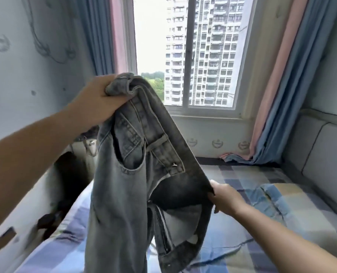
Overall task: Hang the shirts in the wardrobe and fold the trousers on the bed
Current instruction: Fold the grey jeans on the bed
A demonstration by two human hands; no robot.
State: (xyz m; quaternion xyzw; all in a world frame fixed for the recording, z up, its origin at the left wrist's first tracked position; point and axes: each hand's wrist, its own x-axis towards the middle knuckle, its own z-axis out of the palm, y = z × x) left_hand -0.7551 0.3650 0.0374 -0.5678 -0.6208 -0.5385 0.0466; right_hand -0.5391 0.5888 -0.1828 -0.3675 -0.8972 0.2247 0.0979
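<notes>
While both hands grip them, jeans (pixel 124 174) hang above bed (pixel 282 194).

Home bedroom: bed (pixel 282 194) with checked sheet, curtained window (pixel 189 56), padded headboard (pixel 321 146).

The single head camera is looking forward and slightly down from the person's own eye level, facing the window (pixel 183 52) across the bed (pixel 262 194). It is sitting close behind both raised forearms, with no second view sharing the scene.
</notes>
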